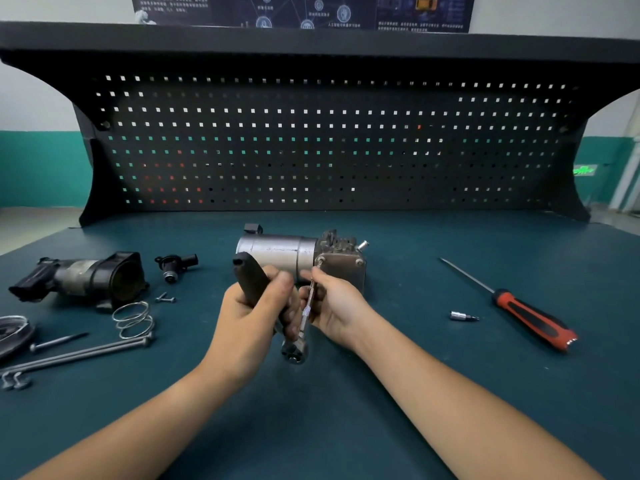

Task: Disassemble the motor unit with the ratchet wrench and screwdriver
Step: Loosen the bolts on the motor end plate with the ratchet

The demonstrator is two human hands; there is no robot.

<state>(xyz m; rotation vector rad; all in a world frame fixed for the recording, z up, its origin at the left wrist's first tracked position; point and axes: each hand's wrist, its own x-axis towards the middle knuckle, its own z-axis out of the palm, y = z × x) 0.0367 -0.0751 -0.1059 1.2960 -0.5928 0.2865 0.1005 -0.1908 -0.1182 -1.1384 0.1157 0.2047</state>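
Motor unit [277, 254] lies on its side on the teal counter [329, 427], its silver cylinder to the left and its grey cast block to the right, with a small bolt [320, 261] showing at the block's near corner. Just in front of the motor unit, the left hand [249, 317] is curled firmly round the black handle of the ratchet wrench [247, 278]. The handle's end sticks up across the cylinder, and the steel head hangs low, nearer the person. A thin knurled extension bar [307, 311] rises from that head, with its tip at the bolt. The right hand [337, 303] pinches this bar between thumb and fingertips, close against the block. Well to the right of the motor unit lies the screwdriver [533, 320], red and black in the handle, its shaft slanting back toward the unit's side. A small socket bit [462, 317] rests between the two. Just left of the motor unit sits a small black connector part [176, 265], and farther left a large black housing [86, 278]. In front of these lie two loose screws [165, 299], a wire spring [133, 320] and long bolts [76, 355]. Behind the motor unit stands a black pegboard [311, 140].
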